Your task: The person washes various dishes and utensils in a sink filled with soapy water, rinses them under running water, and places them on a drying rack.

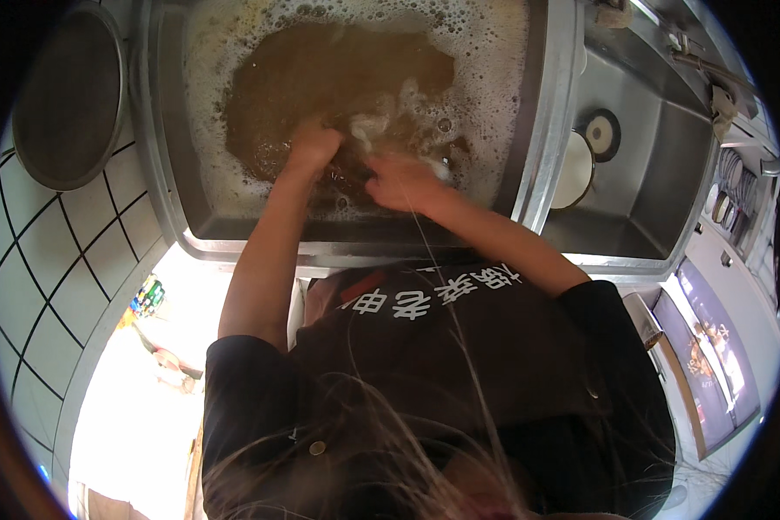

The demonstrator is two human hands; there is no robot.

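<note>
Both of my hands work in the left basin (198, 227) of a stainless steel sink, which is full of brown, soapy water (338, 71). My left hand (315, 148) dips into the water near the basin's front side, fingers bent and partly under the surface. To its right, my right hand (406, 182) lies at the waterline, blurred, with the thumb side towards the left hand. Pale suds or something whitish (367, 130) swirl just beyond the two hands. Murky water hides whatever the fingers may hold. White foam (487, 97) rings the brown patch.
The right basin (656, 149) holds a pale dish with a dark rim (571, 172) beside a drain (601, 135). A large round metal tray or lid (68, 97) leans against white wall tiles (45, 234) at left. Dishes (731, 188) stand in a rack at far right.
</note>
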